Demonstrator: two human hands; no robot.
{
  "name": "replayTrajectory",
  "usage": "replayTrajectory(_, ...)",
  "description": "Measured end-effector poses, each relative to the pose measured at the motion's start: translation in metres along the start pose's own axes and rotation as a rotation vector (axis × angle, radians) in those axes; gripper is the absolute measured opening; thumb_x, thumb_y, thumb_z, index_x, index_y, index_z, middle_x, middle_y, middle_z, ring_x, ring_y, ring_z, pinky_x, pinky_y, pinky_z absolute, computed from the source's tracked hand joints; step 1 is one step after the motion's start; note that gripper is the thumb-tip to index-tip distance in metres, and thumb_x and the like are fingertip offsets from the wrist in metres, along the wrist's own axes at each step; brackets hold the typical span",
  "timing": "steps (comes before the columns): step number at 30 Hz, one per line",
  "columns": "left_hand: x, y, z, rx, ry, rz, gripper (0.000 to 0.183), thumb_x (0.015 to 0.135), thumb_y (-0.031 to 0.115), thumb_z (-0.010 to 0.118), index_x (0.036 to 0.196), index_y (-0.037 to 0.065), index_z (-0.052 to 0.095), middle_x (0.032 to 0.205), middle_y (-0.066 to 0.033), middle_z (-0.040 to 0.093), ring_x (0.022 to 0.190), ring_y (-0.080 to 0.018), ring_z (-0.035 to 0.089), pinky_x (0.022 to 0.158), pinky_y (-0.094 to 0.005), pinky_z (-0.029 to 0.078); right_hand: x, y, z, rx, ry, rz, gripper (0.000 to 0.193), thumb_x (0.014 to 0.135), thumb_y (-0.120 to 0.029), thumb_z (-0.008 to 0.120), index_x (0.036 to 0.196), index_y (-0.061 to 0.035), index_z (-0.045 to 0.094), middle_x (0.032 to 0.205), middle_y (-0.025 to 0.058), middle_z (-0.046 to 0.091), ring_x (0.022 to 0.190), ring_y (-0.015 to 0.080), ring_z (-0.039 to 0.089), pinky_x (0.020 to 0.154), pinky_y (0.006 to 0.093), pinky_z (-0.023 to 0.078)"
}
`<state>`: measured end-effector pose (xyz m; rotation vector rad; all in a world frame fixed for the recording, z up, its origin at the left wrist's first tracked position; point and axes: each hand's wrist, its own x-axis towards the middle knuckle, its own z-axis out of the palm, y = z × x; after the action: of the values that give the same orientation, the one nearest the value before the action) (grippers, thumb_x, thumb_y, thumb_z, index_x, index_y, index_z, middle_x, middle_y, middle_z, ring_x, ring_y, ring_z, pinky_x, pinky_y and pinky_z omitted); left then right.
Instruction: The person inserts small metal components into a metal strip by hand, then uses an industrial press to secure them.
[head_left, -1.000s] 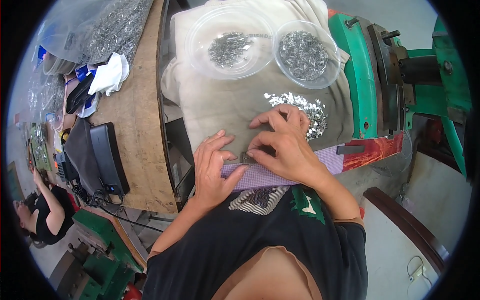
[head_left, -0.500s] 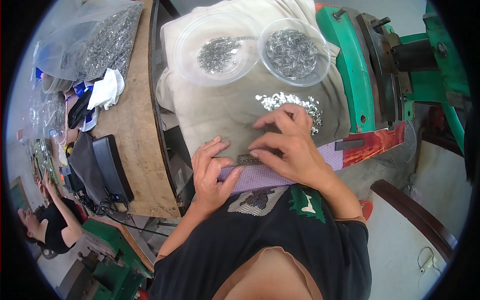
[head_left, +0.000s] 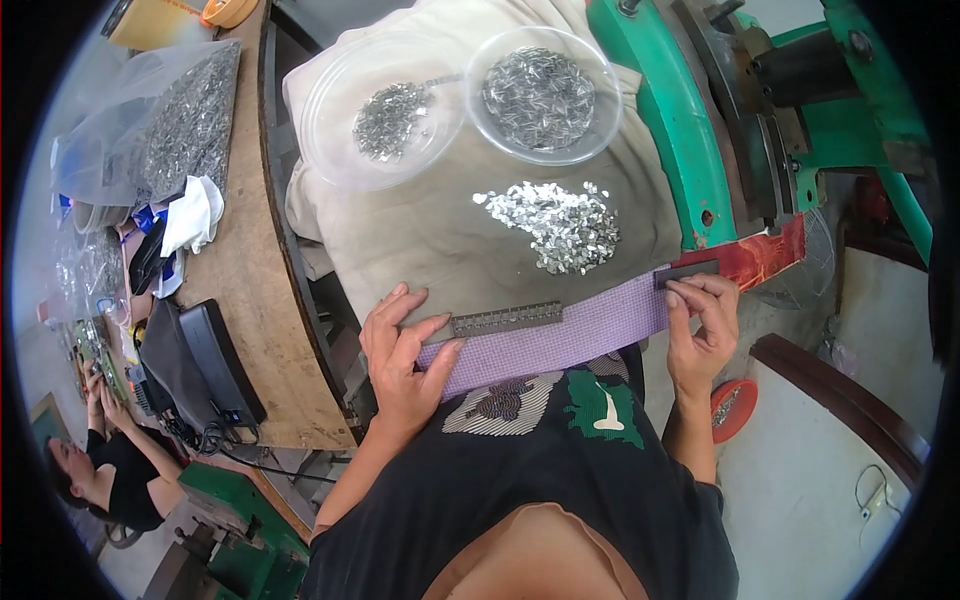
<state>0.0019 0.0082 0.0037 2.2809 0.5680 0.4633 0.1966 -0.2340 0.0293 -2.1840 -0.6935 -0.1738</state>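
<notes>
Your left hand (head_left: 398,352) had the near end of the slotted dark bar (head_left: 508,318) between thumb and index finger, lightly pinched, with the other fingers curled above on the brown cloth (head_left: 370,240). From that pinch the bar stretched away to the right, lying flat, its row of small slots facing up and its far end untouched. It lay along the upper edge of the purple checked cloth (head_left: 560,348), between you and the heap of shiny metal pieces (head_left: 565,228).

Your right hand (head_left: 703,325) was well apart from the slotted bar, at the plain dark bar (head_left: 695,269) by the purple cloth's right end. Your thumb and index finger were bent together at its near edge, touching it; I couldn't tell whether they had closed firmly on it. Most of that bar lay beyond your fingertips, toward the green machine (head_left: 655,125).

Past the heap, two clear bowls stood side by side: the left bowl (head_left: 322,140) held small metal bits, the right bowl (head_left: 612,110) a fuller load of metal slivers.
</notes>
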Motion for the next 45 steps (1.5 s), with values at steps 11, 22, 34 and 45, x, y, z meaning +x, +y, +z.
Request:
replayTrajectory(11,-0.002,0.001,-0.001,-0.028,-0.017,-0.029,0.028,0.069,0.007,0.082,0.094,0.002,0.072,0.124,-0.0182,0.061,0.128,-0.0388,0.05,0.108,-0.0483,0.038,-0.013,-0.033,0.035,-0.053,-0.141,-0.501,0.036,0.061,-0.013,0.08,0.096,-0.0196,0.078,0.1,-0.0009,0.064,0.094,0.0224,0.052,0.081,0.0359,0.044)
replayTrajectory(22,-0.001,0.0,-0.001,-0.018,-0.001,-0.009,0.028,0.068,0.008,0.082,0.094,0.003,0.073,0.124,-0.0168,0.062,0.127,-0.0375,0.051,0.106,-0.0466,0.037,-0.005,-0.051,0.059,-0.173,-0.278,-0.551,0.037,0.063,-0.018,0.081,0.1,-0.0258,0.076,0.106,-0.0055,0.064,0.1,0.0216,0.049,0.086,0.0354,0.038)
replayTrajectory(34,0.0,-0.002,0.001,-0.008,0.008,0.021,0.028,0.068,0.012,0.083,0.093,0.005,0.073,0.122,-0.0141,0.063,0.124,-0.0369,0.054,0.102,-0.0451,0.036,0.0,-0.02,0.018,-0.184,-0.07,-0.277,0.027,0.067,-0.006,0.081,0.093,-0.0144,0.078,0.091,-0.0015,0.066,0.093,0.024,0.05,0.085,0.0356,0.038)
replayTrajectory(45,0.0,-0.002,-0.001,0.002,-0.016,0.023,0.025,0.068,0.011,0.083,0.09,0.008,0.073,0.122,-0.0133,0.063,0.124,-0.0373,0.053,0.102,-0.0449,0.036,-0.015,0.048,-0.013,-0.328,0.029,0.146,0.033,0.083,-0.013,0.075,0.115,-0.0066,0.071,0.118,0.0114,0.06,0.115,0.0284,0.049,0.101,0.0382,0.038)
